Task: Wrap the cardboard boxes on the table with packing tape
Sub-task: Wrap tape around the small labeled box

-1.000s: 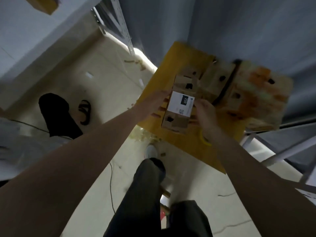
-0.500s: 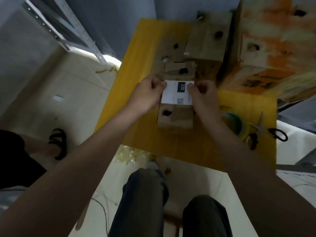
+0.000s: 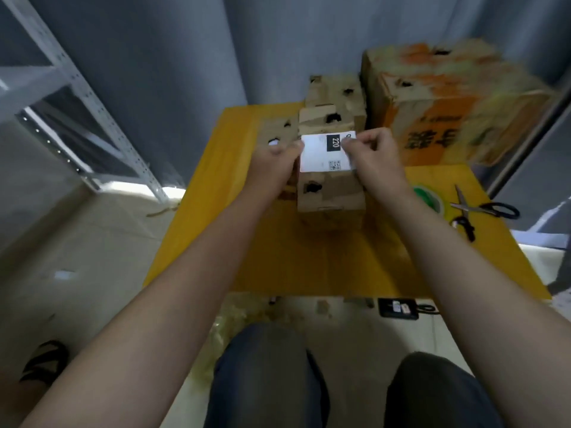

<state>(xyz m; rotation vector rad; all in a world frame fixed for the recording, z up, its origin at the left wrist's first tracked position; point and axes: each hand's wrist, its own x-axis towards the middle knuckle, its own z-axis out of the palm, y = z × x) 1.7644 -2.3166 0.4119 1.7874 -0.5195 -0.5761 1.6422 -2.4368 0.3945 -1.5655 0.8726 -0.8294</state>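
A small worn cardboard box point(image 3: 330, 194) with a white label point(image 3: 318, 154) marked 220 stands on the yellow table point(image 3: 309, 261). My left hand point(image 3: 275, 168) grips its left side, fingers curled at the label's edge. On the box's right side my right hand point(image 3: 375, 157) holds it, fingertips pinching at the label's upper right corner. A roll of packing tape with a green core point(image 3: 428, 197) lies on the table just right of my right forearm, partly hidden by it.
More worn cardboard boxes point(image 3: 335, 100) stand behind the small one, and a large orange-printed carton point(image 3: 445, 97) fills the back right. Black-handled scissors point(image 3: 482, 208) lie at the right edge. A metal shelf frame point(image 3: 77, 97) stands left. My knees are under the near edge.
The view has tilted and steadied, so the table sits squarer in front of me. Both hands stay on the labelled box in about the same grip.
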